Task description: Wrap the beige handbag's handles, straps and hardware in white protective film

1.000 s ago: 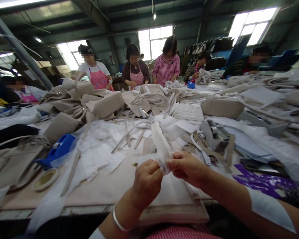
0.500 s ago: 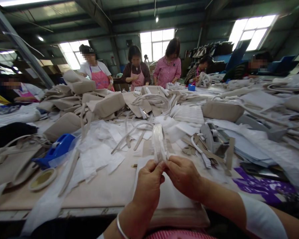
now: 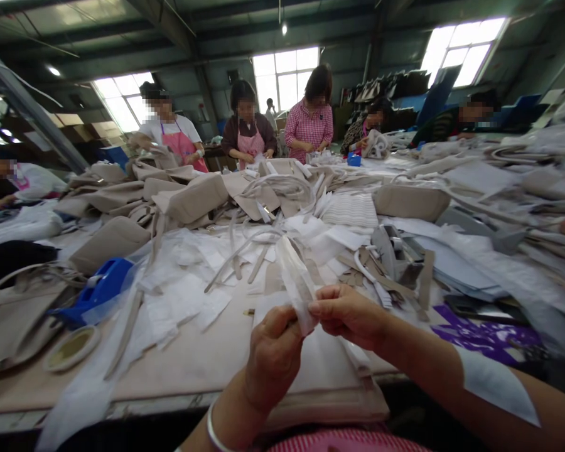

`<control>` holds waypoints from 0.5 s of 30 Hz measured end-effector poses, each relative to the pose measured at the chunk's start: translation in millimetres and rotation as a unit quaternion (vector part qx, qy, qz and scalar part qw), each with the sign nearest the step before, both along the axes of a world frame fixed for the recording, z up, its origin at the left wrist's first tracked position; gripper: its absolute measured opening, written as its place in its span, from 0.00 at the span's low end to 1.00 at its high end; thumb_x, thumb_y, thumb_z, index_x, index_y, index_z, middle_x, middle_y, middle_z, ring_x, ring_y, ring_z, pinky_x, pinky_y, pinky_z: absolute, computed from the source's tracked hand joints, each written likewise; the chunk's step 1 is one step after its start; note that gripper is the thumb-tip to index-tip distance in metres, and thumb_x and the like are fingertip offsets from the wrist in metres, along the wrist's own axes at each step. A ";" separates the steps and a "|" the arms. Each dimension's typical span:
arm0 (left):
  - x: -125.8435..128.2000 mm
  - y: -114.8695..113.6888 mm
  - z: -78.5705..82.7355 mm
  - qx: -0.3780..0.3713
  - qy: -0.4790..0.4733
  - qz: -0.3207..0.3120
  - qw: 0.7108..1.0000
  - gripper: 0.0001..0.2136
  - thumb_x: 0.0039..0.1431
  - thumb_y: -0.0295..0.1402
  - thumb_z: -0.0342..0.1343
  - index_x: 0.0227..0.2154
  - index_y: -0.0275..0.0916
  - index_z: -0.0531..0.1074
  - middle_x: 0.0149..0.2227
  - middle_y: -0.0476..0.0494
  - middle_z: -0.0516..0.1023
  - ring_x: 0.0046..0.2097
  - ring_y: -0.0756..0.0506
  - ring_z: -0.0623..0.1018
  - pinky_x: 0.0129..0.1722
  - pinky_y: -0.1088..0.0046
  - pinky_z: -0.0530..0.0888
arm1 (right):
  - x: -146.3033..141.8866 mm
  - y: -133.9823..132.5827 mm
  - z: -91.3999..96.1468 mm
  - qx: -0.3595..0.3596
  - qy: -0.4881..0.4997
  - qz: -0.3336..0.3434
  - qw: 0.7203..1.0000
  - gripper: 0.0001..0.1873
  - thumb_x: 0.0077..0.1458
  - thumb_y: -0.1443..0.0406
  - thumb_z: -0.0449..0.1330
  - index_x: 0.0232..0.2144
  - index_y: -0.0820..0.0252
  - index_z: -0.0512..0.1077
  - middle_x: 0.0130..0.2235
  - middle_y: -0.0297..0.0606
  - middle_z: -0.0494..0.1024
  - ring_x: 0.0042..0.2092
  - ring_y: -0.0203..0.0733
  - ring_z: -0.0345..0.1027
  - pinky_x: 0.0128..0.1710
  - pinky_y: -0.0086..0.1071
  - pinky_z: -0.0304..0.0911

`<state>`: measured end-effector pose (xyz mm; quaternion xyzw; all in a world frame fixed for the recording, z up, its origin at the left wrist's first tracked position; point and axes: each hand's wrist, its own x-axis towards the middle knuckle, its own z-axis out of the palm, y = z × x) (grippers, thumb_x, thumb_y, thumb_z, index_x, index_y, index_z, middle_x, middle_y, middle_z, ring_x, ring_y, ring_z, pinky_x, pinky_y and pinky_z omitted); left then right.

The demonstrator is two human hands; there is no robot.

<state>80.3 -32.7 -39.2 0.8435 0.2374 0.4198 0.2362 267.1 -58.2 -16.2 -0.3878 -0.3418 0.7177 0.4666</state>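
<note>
An arched bag handle [image 3: 292,273] wrapped in thin white film rises in front of me. My left hand [image 3: 274,351] is closed around its lower end. The fingertips of my right hand [image 3: 351,315] pinch the wrapping at its right side. Below both hands, at the table's near edge, lies a beige bag [image 3: 329,405], covered by a white sheet [image 3: 317,367]. What lies inside the left fist is partly hidden.
Several white sheets [image 3: 188,295] and beige bag parts [image 3: 193,201] litter the table. At left are a blue tape dispenser [image 3: 96,292] and a tape roll [image 3: 71,348]; at right, a grey dispenser [image 3: 395,254] and a dark phone [image 3: 480,307]. Several people work across the table.
The wrapped handle has tilted, its top now leaning left. My right hand has shifted slightly right and up, apart from my left hand, which has turned into a fist. The view has shifted slightly.
</note>
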 end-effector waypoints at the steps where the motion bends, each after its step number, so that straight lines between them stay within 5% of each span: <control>1: 0.1 -0.3 0.6 -0.012 -0.004 0.003 1.000 0.15 0.61 0.25 0.55 0.45 0.48 0.80 0.39 0.40 0.75 0.39 0.45 0.75 0.40 0.70 0.71 | -0.9 -1.1 0.9 0.009 -0.015 -0.008 1.000 0.19 0.43 0.58 0.71 0.21 0.63 0.66 0.17 0.24 0.58 0.19 0.25 0.41 0.20 0.27 0.35; 3: -0.1 -0.8 3.9 -0.069 -0.021 -0.003 0.997 0.10 0.60 0.27 0.57 0.40 0.46 0.81 0.40 0.40 0.73 0.40 0.45 0.73 0.40 0.70 0.71 | -1.7 -4.0 3.1 0.066 -0.081 -0.027 0.994 0.17 0.47 0.58 0.69 0.21 0.63 0.68 0.18 0.26 0.60 0.20 0.27 0.46 0.21 0.27 0.40; 5: -0.7 -0.4 8.5 -0.216 -0.054 -0.039 0.974 0.06 0.57 0.32 0.61 0.37 0.42 0.81 0.37 0.42 0.72 0.37 0.47 0.71 0.37 0.72 0.70 | -1.8 -7.0 4.2 0.192 -0.209 -0.059 0.957 0.14 0.52 0.60 0.65 0.21 0.63 0.70 0.21 0.29 0.63 0.24 0.31 0.53 0.24 0.28 0.48; 7: -1.0 1.3 12.4 -0.435 -0.110 -0.081 0.890 0.10 0.55 0.39 0.64 0.36 0.38 0.78 0.27 0.49 0.66 0.27 0.53 0.64 0.26 0.78 0.65 | -2.0 -9.1 2.5 0.350 -0.346 -0.078 0.867 0.13 0.57 0.64 0.61 0.22 0.63 0.70 0.24 0.33 0.67 0.28 0.33 0.58 0.28 0.29 0.53; 9: 0.1 4.1 14.9 -0.609 -0.171 -0.100 0.768 0.16 0.51 0.44 0.66 0.33 0.36 0.73 0.21 0.57 0.55 0.21 0.57 0.51 0.18 0.82 0.53 | -2.6 -9.9 -2.1 0.478 -0.442 -0.071 0.756 0.12 0.61 0.67 0.57 0.25 0.62 0.71 0.27 0.36 0.70 0.30 0.36 0.61 0.31 0.30 0.56; 10: 1.3 5.5 15.6 -0.655 -0.196 -0.099 0.723 0.17 0.49 0.44 0.67 0.30 0.36 0.71 0.21 0.59 0.52 0.21 0.57 0.47 0.17 0.83 0.48 | -2.8 -9.7 -4.8 0.521 -0.474 -0.062 0.707 0.11 0.62 0.69 0.54 0.27 0.62 0.72 0.28 0.38 0.71 0.31 0.37 0.61 0.31 0.31 0.56; 12: 4.2 7.5 16.3 -0.685 -0.228 -0.083 0.687 0.19 0.45 0.42 0.70 0.26 0.36 0.67 0.20 0.61 0.51 0.21 0.58 0.46 0.17 0.84 0.45 | -2.2 -9.0 -9.3 0.565 -0.517 -0.049 0.641 0.12 0.63 0.71 0.51 0.31 0.63 0.72 0.30 0.40 0.72 0.31 0.38 0.61 0.31 0.32 0.56; 13: 5.6 7.7 16.4 -0.683 -0.234 -0.068 0.689 0.19 0.44 0.41 0.71 0.25 0.37 0.66 0.20 0.61 0.51 0.21 0.58 0.46 0.17 0.84 0.45 | -1.2 -8.5 -10.6 0.565 -0.523 -0.045 0.636 0.12 0.63 0.71 0.51 0.31 0.63 0.72 0.30 0.40 0.72 0.31 0.38 0.61 0.32 0.33 0.56; 15: 7.4 6.4 16.3 -0.646 -0.217 -0.037 0.731 0.17 0.46 0.41 0.70 0.24 0.37 0.67 0.19 0.60 0.53 0.20 0.57 0.49 0.17 0.83 0.49 | 2.3 -7.4 -10.9 0.517 -0.486 -0.031 0.704 0.11 0.62 0.67 0.54 0.28 0.62 0.71 0.29 0.38 0.70 0.30 0.37 0.60 0.31 0.32 0.56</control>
